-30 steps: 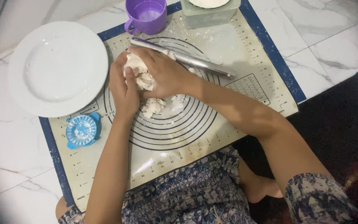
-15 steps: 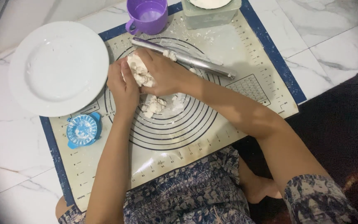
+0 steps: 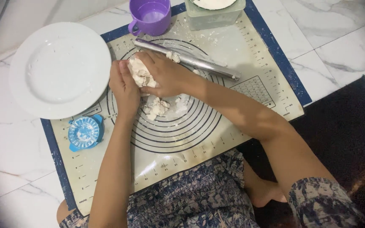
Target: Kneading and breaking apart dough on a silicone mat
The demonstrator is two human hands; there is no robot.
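Note:
Both hands meet over the pastry mat with printed rings. My left hand and my right hand press together around a lump of white dough. A smaller ragged piece of dough lies on the mat just below the hands. A metal rolling pin lies slantwise right behind my right hand, with bits of dough stuck on it.
A white plate sits at the left, overlapping the mat's edge. A blue dumpling press lies below it. A purple cup and a pale green container stand at the far edge. Marble floor around; dark rug at right.
The hands have lifted the dough lump a little and squeezed it between them. The smaller piece stays on the mat.

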